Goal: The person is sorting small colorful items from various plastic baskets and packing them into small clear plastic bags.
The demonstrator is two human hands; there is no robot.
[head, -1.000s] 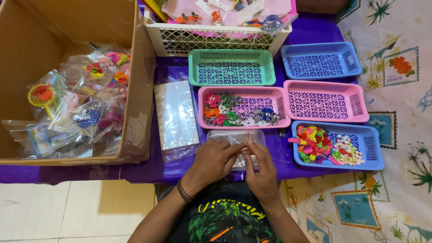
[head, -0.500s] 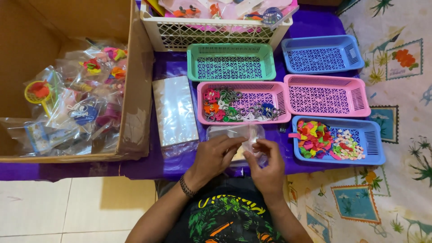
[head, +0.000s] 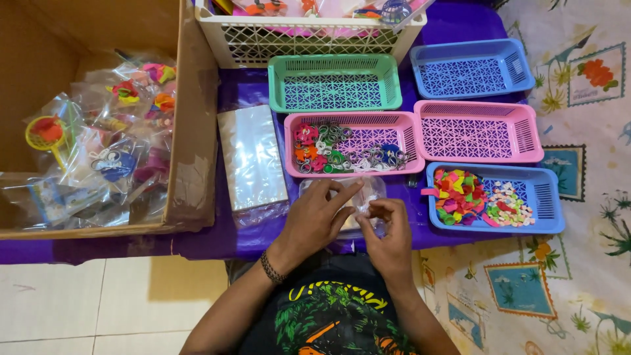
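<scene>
- Left hand (head: 314,220) with fingers stretched forward, pinching the near edge of a clear bag (head: 342,192); a dark bracelet on the wrist.
- Right hand (head: 389,240) curled, thumb and forefinger pinching the same bag from the other side, close against the left fingertips.
- Bag lying flat on the purple cloth (head: 217,246), partly under both hands; cannot tell if the mouth is open already, and nothing seen inside.
- Just beyond the fingertips: pink tray (head: 352,119) with key rings and small coloured pieces, still well filled.
- To the right of the right hand: blue tray (head: 549,210) holding a heap of bright pieces and a smaller heap of pale ones, also full.
- Farther away, beyond the full ones: second pink tray (head: 478,139), green tray (head: 334,82) and second blue tray (head: 470,68), all without contents.
- Left of the left hand: stack of unused clear bags (head: 252,158), rather thick.
- Far left: cardboard box (head: 194,131) with many packed bags of toys inside.
- White crate (head: 309,39) at the far end, with more packets.
- Judgement: a good part packed and put in the box; present bag only at the opening step, filling not yet begun; plenty of pieces and bags left.
</scene>
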